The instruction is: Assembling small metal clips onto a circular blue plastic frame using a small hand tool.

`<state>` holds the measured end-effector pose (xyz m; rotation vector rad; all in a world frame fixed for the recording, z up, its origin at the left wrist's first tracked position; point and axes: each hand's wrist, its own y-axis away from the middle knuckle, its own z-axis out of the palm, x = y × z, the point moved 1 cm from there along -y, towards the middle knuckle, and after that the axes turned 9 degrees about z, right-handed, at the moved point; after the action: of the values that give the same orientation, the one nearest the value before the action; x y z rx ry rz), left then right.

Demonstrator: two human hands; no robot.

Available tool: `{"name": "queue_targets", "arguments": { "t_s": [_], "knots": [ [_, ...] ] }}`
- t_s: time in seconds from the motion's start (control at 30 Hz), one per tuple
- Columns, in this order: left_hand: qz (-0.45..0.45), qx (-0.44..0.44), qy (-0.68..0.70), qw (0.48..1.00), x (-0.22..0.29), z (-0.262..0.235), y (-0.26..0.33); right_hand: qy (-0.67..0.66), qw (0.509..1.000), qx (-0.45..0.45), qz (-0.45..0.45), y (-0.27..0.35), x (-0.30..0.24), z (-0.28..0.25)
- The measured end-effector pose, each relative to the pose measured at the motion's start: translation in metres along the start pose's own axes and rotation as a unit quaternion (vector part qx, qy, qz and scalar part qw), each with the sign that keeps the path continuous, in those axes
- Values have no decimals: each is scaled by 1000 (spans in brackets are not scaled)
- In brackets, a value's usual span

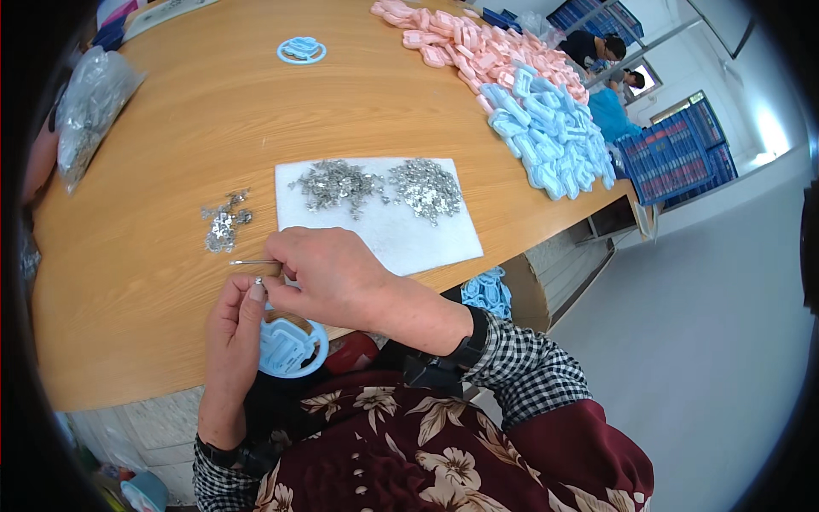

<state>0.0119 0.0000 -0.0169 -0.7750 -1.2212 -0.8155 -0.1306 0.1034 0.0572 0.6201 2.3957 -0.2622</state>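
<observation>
My left hand (233, 328) is closed, thumb and forefinger pinching a small shiny metal piece (258, 281). Against it from the right comes my right hand (328, 271), its thumb tip close to the piece. A thin metal rod-like tool (247, 262) is gripped in my right fingers and points left; its exact kind is too small to make out. Just below both hands, by the table's front edge, is a light blue plastic ring-shaped part (317, 357) with a framed centre. Beyond my hands lies a white pad (401, 243) bearing two heaps of small metal parts (341, 185).
A loose scatter of metal bits (223, 226) lies left of the pad. Pink plastic parts (486, 47) and blue plastic parts (550, 132) are piled far right; one blue part (302, 50) lies far off. A clear bag (95, 107) stands left. Two people sit beyond.
</observation>
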Motion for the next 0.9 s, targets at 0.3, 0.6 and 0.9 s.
{"name": "queue_targets", "arguments": {
  "t_s": [0.3,0.6,0.9],
  "knots": [
    [-7,2,-54,999,1,9,-3,8,999,29,-35,15,16,0],
    [77,-46,-185,979,18,21,-12,-173,978,-76,91,24,30,-19],
    [38,-67,-198,977,20,8,-11,-256,940,-176,143,12,34,-11]
  ]
}}
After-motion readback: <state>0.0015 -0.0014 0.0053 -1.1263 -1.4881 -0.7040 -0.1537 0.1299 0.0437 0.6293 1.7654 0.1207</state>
